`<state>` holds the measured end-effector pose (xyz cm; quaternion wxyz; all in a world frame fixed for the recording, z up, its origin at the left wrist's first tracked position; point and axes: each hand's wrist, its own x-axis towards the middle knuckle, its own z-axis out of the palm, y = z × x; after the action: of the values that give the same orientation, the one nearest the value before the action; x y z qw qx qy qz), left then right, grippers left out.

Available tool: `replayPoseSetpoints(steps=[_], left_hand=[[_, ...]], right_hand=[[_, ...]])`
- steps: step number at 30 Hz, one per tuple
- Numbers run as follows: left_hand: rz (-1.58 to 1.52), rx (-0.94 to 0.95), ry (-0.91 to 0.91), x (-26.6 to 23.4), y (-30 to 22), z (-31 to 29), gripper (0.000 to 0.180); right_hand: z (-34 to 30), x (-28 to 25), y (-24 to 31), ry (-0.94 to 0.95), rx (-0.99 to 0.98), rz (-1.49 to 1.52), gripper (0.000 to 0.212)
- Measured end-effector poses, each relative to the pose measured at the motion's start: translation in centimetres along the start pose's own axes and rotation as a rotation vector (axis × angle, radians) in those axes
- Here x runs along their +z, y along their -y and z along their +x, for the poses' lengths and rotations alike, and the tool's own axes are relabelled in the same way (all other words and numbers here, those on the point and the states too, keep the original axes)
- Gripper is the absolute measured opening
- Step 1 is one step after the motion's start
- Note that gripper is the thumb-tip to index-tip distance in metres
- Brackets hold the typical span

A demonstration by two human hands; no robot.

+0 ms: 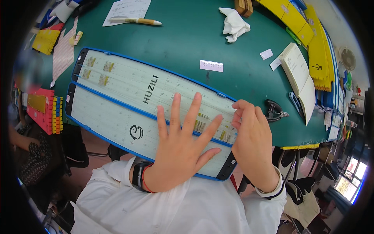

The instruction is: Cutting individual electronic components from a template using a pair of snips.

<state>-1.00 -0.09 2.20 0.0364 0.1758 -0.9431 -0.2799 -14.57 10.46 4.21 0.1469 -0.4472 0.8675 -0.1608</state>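
A long two-part case (117, 109) with clear panels, blue edges and black end pieces lies aslant before me, its near edge overhanging the table. Small rows of thin yellowish and dark pieces (108, 66) show under the panel at both ends. My left hand (181, 142) is spread over the near half and the middle seam, fingers apart, holding nothing. At the right end of the case, my right hand (253, 136) has its fingers curled together by the far edge. What those fingertips hold, if anything, is too small to make out.
On the green table (175, 46) are a pen (134, 20), crumpled tissue (235, 26), a label strip (211, 66), black nippers (274, 110), a blue cutter (295, 102) and an open notebook (298, 74). Yellow boards (317, 50) stand at right; a colourful stack (41, 111) sits left, near another person.
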Motion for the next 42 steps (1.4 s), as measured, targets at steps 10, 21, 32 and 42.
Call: replayPoseSetpoints(steps=[10, 21, 32, 42], left_hand=[[0.015, 0.059, 0.049, 1.6, -0.2, 0.1, 0.056], [0.048, -0.041, -0.016, 2.0, -0.5, 1.5, 0.053], [0.152, -0.024, 0.048, 1.3, 0.0, 1.5, 0.052], [0.168, -0.034, 0.074, 1.5, -0.1, 1.6, 0.053]], right_hand=[[-0.8, -3.7, -7.2, -0.155, 0.063, 0.041, 0.059], [-1.3, -1.4, -10.4, -0.632, -0.144, 0.918, 0.063], [1.0, 3.4, -5.3, -0.698, -0.131, 1.535, 0.024], [1.1, 3.1, -4.9, -0.668, -0.049, 1.419, 0.027]])
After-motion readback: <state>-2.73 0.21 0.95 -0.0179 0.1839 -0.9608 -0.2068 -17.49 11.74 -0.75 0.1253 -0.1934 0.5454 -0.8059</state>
